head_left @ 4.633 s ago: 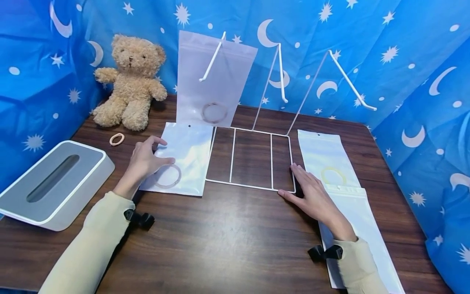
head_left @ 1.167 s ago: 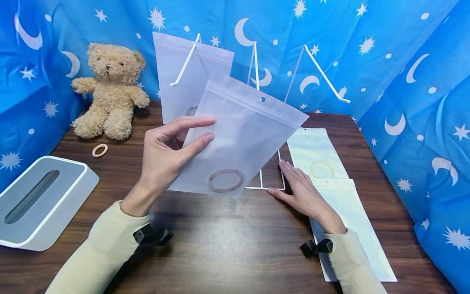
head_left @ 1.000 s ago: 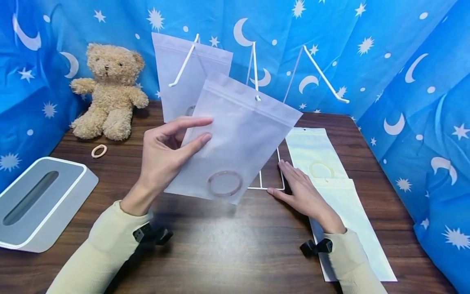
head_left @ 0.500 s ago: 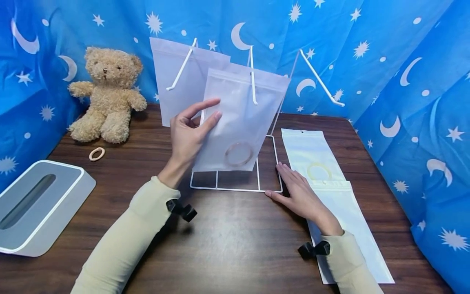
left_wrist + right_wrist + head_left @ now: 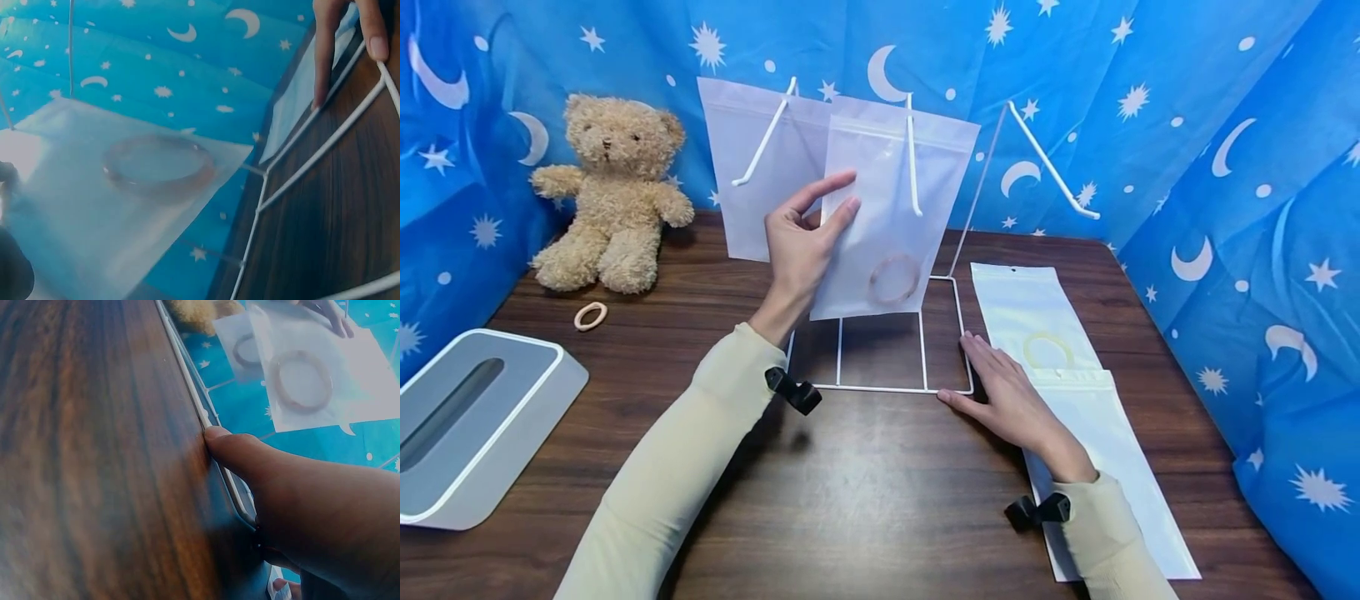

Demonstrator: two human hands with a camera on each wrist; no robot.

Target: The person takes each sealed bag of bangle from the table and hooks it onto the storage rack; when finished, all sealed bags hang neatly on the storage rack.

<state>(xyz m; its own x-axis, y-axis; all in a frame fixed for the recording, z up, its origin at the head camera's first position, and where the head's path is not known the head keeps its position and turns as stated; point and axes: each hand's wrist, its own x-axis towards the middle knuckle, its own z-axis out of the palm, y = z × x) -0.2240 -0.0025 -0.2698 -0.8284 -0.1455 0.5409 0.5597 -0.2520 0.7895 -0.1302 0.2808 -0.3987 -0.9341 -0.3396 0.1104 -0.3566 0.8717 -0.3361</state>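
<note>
My left hand (image 5: 837,198) pinches the left edge of a frosted plastic bag (image 5: 901,179) with a pinkish bracelet (image 5: 895,279) inside. The bag hangs upright with the middle hook (image 5: 912,171) of a white wire rack (image 5: 887,387) through its top. In the left wrist view the bag (image 5: 94,219) and the bracelet (image 5: 159,165) fill the frame. A second frosted bag (image 5: 745,183) hangs on the left hook. My right hand (image 5: 1000,392) lies flat on the table, fingers against the front right corner of the rack's base; its thumb (image 5: 244,453) touches the wire (image 5: 187,378).
Two white bags (image 5: 1037,312) (image 5: 1116,467) lie on the wooden table (image 5: 880,500) right of the rack, under my right wrist. A teddy bear (image 5: 610,192) sits at the back left, a hair tie (image 5: 590,316) before it. A grey tissue box (image 5: 467,425) stands front left. The rack's right hook (image 5: 1052,167) is bare.
My left hand lifted the bag off the table, carried it up and back to the rack, and slid it further along the middle hook. My right hand has stayed on the rack's base.
</note>
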